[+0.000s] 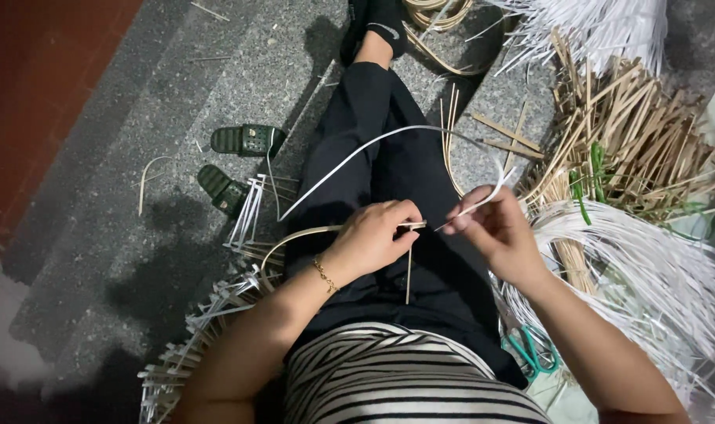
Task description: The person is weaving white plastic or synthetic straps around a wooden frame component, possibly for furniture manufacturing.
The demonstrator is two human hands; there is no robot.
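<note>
Over the lap of a seated person in dark trousers, both hands work at the same spot. Left hand (377, 235) is closed, fingers curled and pinching a thin tan bamboo sliver (408, 271) that hangs down over the trousers. Right hand (495, 232) pinches the end of a white strip (350, 157) between thumb and fingertips; the strip arcs up and leftward across the thigh. The two hands sit just beside each other, fingertips nearly meeting. A bundle of white strips (648, 267) lies to the right on the floor (98, 196), with tan bamboo slats (640, 133) beyond it. Green-handled scissors (530, 353) rest near the right forearm. Two green slippers (236, 161) lie to the left.
</note>
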